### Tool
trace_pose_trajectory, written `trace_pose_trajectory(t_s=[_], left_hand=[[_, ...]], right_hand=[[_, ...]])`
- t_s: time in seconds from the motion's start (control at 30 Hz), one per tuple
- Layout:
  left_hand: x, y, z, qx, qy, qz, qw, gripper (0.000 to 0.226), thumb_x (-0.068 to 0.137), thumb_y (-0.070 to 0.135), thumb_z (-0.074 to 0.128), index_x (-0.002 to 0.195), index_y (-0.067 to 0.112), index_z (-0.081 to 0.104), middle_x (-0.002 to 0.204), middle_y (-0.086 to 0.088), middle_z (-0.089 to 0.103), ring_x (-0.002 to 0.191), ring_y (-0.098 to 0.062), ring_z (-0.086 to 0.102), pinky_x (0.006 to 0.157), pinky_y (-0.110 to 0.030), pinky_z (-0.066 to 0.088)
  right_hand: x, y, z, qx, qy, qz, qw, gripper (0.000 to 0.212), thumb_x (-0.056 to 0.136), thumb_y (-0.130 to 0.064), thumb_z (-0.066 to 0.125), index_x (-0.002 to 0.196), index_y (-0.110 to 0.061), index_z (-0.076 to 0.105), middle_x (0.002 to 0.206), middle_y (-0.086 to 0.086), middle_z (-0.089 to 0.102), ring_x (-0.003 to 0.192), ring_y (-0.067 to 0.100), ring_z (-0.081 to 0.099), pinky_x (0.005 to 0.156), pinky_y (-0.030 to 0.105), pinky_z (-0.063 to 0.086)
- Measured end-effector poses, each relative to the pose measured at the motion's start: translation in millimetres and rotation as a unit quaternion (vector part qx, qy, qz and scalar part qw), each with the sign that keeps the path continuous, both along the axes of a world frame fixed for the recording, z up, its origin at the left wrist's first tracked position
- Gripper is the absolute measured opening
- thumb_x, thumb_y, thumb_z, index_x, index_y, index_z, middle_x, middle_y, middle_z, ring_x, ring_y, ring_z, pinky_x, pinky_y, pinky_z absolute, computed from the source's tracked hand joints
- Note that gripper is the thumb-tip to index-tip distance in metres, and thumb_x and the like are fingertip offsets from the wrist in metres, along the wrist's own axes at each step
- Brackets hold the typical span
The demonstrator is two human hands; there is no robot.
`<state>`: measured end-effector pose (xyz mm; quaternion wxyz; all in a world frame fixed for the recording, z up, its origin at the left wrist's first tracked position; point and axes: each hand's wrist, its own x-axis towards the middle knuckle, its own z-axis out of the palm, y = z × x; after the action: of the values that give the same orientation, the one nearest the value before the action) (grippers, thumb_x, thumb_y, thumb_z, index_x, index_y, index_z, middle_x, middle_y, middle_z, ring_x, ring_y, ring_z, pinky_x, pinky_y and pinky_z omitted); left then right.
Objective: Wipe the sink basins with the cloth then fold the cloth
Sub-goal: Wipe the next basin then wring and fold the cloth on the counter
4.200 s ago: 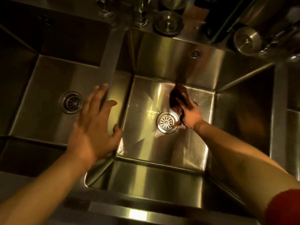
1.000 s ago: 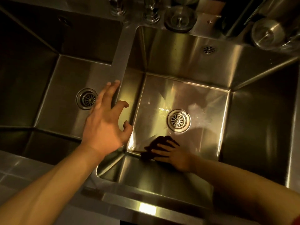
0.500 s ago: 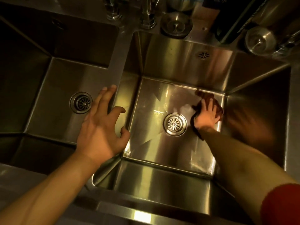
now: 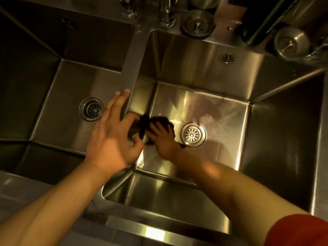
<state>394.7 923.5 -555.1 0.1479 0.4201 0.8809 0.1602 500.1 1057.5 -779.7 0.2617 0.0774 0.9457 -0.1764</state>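
Two basins point(image 4: 204, 71), two drains point(image 4: 193, 135), one cloth point(image 4: 160, 121).

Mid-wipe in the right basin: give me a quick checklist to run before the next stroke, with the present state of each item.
1. Dark cloth under the right hand, flat on the floor of the right stainless steel basin: ok.
2. Cloth at the basin's left edge, beside the divider wall: ok.
3. Round slotted drain in the right basin uncovered, just right of the cloth: ok.
4. Left hand open over the divider, holding nothing: ok.
5. Left basin wiped: cannot tell.
6. Cloth folded: not ok; bunched, edges blurred.
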Motion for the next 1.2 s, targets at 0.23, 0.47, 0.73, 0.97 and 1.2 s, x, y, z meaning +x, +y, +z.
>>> trace_pose_trajectory(t_s=[0.23,0.47,0.73,0.97,1.2], left_hand=[[0.7,1.7,1.0,-0.024,0.007,0.013,1.0,0.038,0.076,0.031,0.076,0.112,0.022,0.068,0.173,0.001,0.014,0.161,-0.021,0.008,0.105,-0.059,0.045],[-4.3,1.8,-1.7,-0.016,0.002,-0.009,1.0,0.035,0.073,0.03,0.077,0.106,0.019,0.071,0.172,-0.004,0.02,0.161,-0.026,0.015,0.107,-0.059,0.048],[-2.2,0.9,-4.5,0.012,0.003,-0.006,1.0,0.032,0.075,0.037,0.061,0.102,0.022,0.068,0.172,-0.001,0.02,0.161,-0.022,0.012,0.104,-0.061,0.049],[0.2,-0.5,-3.2,0.019,-0.001,-0.007,1.0,0.029,0.076,0.03,0.068,0.103,0.019,0.068,0.172,-0.003,0.021,0.161,-0.02,0.012,0.105,-0.053,0.047],[1.1,-0.6,1.3,0.013,-0.004,-0.001,1.0,0.028,0.078,0.031,0.067,0.104,0.019,0.068,0.173,0.001,0.017,0.161,-0.019,0.009,0.099,-0.054,0.052]], right_hand=[[149.0,14.1,-0.1,-0.098,0.022,0.197,0.975,0.058,0.105,-0.024,0.041,0.159,-0.041,0.026,0.171,-0.011,-0.001,0.158,0.024,-0.009,0.123,0.061,-0.009],[220.3,85.6,12.2,0.009,-0.039,-0.064,0.997,0.07,0.104,-0.026,0.044,0.158,-0.045,0.003,0.168,-0.006,-0.016,0.158,0.028,-0.008,0.125,0.058,0.002],[140.7,137.5,17.0,0.074,-0.009,-0.469,0.88,0.067,0.1,-0.018,0.05,0.161,-0.029,0.025,0.172,0.004,0.003,0.156,0.031,0.008,0.121,0.064,0.012],[34.4,157.9,9.6,0.062,-0.008,-0.359,0.931,0.07,0.103,-0.038,0.05,0.162,-0.036,0.013,0.172,0.0,-0.007,0.158,0.027,-0.001,0.123,0.059,0.008],[-65.3,65.7,11.2,0.008,0.019,-0.148,0.989,0.068,0.104,-0.031,0.049,0.163,-0.033,0.014,0.172,0.002,-0.003,0.158,0.03,-0.001,0.123,0.061,0.006]])
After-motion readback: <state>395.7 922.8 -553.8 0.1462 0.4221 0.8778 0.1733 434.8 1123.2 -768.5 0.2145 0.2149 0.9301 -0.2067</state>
